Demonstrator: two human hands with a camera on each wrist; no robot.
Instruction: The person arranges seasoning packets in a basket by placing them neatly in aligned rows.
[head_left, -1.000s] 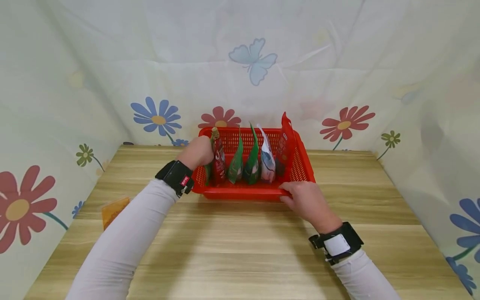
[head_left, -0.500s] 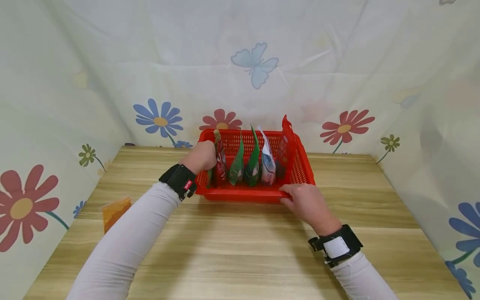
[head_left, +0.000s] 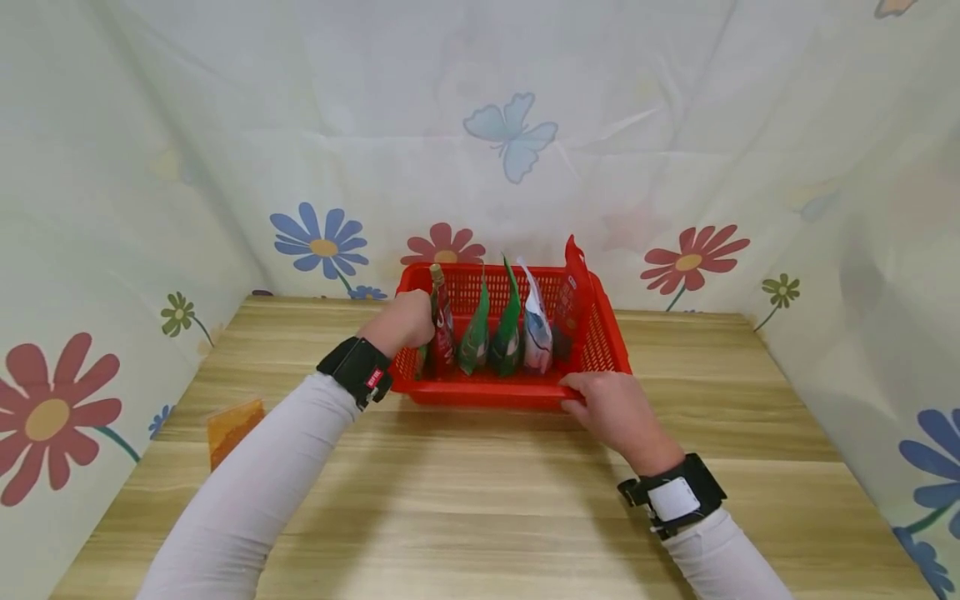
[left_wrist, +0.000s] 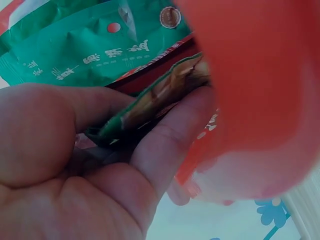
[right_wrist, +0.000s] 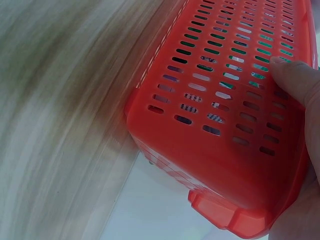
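Observation:
A red plastic basket (head_left: 465,393) stands at the back of the table, with several packets upright inside it. At its left end my left hand (head_left: 408,321) reaches over the rim. In the left wrist view, that hand's thumb and fingers pinch a green-edged packet (left_wrist: 155,95). Right beside it is a narrow dark red package with a gold top (head_left: 442,325). Further right stand two green packets (head_left: 507,337), a white packet (head_left: 537,333) and a tall red pouch (head_left: 573,296). My right hand (head_left: 615,412) grips the basket's front rim near the right corner, thumb on the perforated outer wall (right_wrist: 215,90).
An orange packet (head_left: 232,429) lies on the wooden table (head_left: 465,500) at the left, partly behind my left sleeve. Flower-printed white cloth (head_left: 510,200) hangs behind the table and along both sides.
My left hand has sunk slightly lower at the basket's left end. The right hand keeps its place on the rim. The head view has shifted a little.

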